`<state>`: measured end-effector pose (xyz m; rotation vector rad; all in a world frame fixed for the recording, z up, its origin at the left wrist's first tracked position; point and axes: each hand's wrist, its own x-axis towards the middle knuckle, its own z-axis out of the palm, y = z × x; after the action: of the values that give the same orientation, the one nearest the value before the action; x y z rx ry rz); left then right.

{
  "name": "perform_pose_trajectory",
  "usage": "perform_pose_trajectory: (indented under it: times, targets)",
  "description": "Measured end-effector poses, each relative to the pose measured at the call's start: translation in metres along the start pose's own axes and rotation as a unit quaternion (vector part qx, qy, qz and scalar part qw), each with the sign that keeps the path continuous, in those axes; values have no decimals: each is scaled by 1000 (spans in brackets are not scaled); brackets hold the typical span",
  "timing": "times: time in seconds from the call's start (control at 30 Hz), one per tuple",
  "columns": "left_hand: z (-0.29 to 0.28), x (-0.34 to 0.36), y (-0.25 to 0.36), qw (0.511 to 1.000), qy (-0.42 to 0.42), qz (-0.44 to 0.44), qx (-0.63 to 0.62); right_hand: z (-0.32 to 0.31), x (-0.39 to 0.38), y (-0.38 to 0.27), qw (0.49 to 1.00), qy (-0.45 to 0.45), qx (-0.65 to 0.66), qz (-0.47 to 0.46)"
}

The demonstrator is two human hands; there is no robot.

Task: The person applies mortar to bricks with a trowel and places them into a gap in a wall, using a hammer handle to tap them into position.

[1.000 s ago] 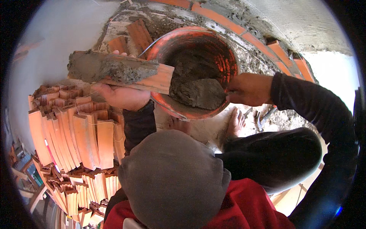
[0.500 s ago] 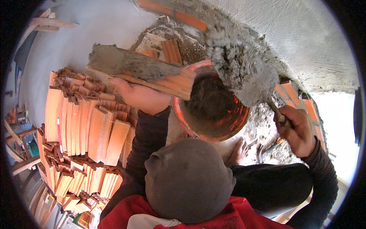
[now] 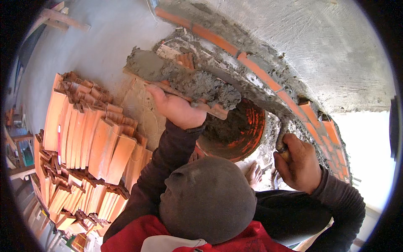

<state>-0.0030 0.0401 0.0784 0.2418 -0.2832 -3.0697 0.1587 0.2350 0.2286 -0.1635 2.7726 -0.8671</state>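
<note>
My left hand (image 3: 178,110) is closed round the near edge of a long orange clay brick (image 3: 217,111), held over the left side of an orange bucket (image 3: 257,133). Thick wet grey mortar (image 3: 205,88) covers most of the brick's upper face, heaped higher toward its right end. To the right, my right hand (image 3: 300,164) grips the handle of a trowel (image 3: 282,134). Its blade points up and left toward the brick, seen nearly edge-on and hard to tell from the mortar behind. Dark mortar lies inside the bucket.
Stacked clay bricks (image 3: 90,134) stand at the left. A low curved brick course (image 3: 260,71) with mortar runs along the rough grey wall (image 3: 331,54) at the far right. Loose brick pieces (image 3: 185,61) lie beyond the held brick. A bare foot (image 3: 254,174) shows near the bucket.
The mortar heap on the trowel now lies on the brick's right end. My right hand has moved left and nearer, turning the trowel; my left hand has shifted right with the brick.
</note>
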Motion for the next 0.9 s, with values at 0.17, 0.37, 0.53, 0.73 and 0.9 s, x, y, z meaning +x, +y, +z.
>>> perform_pose_trajectory:
  times: [0.17,0.37,0.53,0.73,0.9]
  targets:
    - [-5,4,-5,996,-11,11,84,-21,-4,-3,999,-33,15,26]
    - [-4,5,5,992,3,-40,122,-59,6,-8,995,-35,61,74]
    - [0,5,0,993,20,-32,116,-45,27,-12,986,-143,-47,67]
    - [-9,-3,5,987,9,-81,140,-58,19,1,983,-156,-80,53]
    - [-4,3,5,982,29,-101,157,-74,19,-3,991,-84,-82,65]
